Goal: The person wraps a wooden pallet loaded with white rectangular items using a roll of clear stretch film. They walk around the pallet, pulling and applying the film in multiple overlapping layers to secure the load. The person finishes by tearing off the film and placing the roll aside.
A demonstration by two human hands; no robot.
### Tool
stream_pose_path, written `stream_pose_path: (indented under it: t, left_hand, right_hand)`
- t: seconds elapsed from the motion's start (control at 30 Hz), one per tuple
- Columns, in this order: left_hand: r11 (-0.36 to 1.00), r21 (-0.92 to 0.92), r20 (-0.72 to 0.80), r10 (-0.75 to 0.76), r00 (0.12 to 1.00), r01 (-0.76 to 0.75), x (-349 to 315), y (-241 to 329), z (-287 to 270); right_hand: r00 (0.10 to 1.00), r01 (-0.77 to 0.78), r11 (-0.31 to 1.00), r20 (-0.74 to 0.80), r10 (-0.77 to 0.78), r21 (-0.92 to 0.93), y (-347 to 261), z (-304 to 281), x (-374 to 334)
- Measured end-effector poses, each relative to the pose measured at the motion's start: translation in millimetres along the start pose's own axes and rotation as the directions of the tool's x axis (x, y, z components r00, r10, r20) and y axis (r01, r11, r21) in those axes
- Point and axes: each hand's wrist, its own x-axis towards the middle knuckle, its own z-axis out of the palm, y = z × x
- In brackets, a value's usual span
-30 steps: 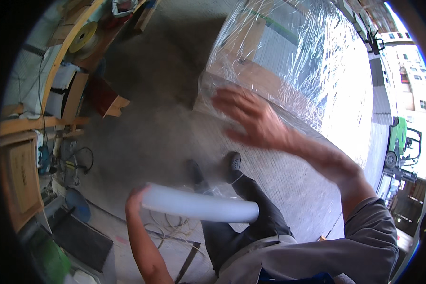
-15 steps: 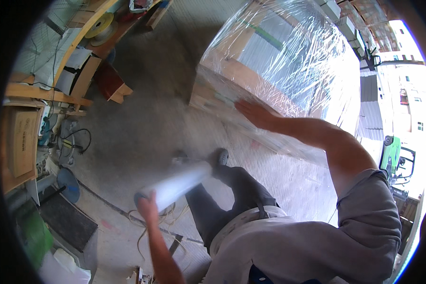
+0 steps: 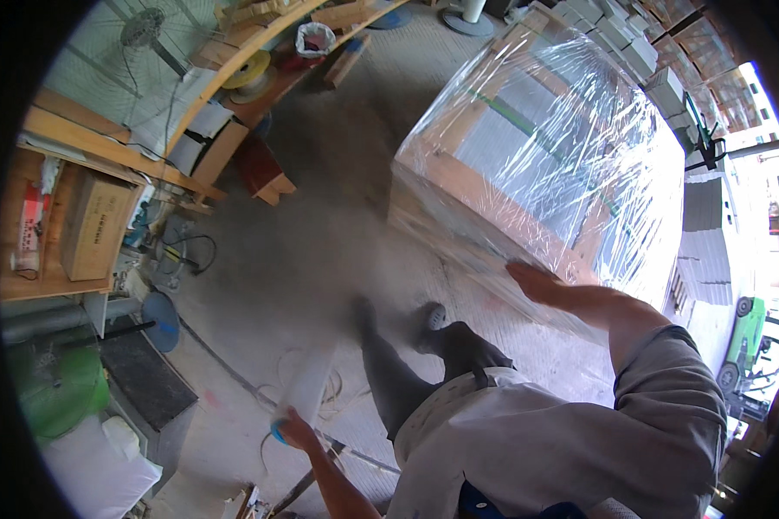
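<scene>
A large wooden crate [image 3: 467,186], wrapped in clear shiny film [image 3: 580,112], stands to my right. My right hand [image 3: 535,281] lies flat against the film along its near lower edge, fingers stretched out. Low on my left, my left hand [image 3: 296,430] is closed round the end of a roll of stretch film [image 3: 307,381]. A bit of blue shows at the roll's gripped end. Its pale far end is blurred near my legs.
Cable [image 3: 216,376] runs across the concrete floor by my feet. At left are a wooden bench with a cardboard box [image 3: 99,225], a dark red beam [image 3: 264,169] and a black mat [image 3: 147,381]. A green forklift [image 3: 744,346] stands outside at right; grey stacks [image 3: 705,225] are beyond the crate.
The roll in my left hand has swung down and nearer to me. My right hand has slid along the crate's edge toward the right. The whole view has shifted.
</scene>
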Motion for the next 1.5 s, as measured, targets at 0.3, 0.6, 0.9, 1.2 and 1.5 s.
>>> stream_pose_path:
  t: [0.3,0.6,0.9,1.2,1.5]
  left_hand:
    - [0.941,0.317,0.09,-0.157,0.983,0.121,-60.9,-87.6,-6.2]
    - [0.849,0.416,0.452,0.117,0.884,-0.326,-28.1,-121.0,49.2]
    - [0.906,0.349,0.324,0.124,0.938,-0.24,49.3,19.6,50.1]
    - [0.833,0.164,0.27,0.477,0.836,-0.528,132.5,229.5,11.0]
    - [0.745,0.14,0.291,0.599,0.746,-0.653,188.6,418.7,-9.4]
  right_hand:
    - [0.93,0.253,0.851,0.36,-0.082,-0.461,-56.6,-19.2,-34.6]
    - [0.941,0.254,0.966,-0.244,-0.234,0.053,-204.7,-75.7,132.8]
    - [0.999,-0.009,0.983,0.036,0.003,0.181,-282.6,-109.5,175.4]
    - [0.655,0.427,0.835,-0.517,-0.55,-0.348,-306.2,-256.1,235.7]
    - [0.795,-0.014,0.905,-0.554,-0.248,-0.425,-154.4,-345.3,347.8]
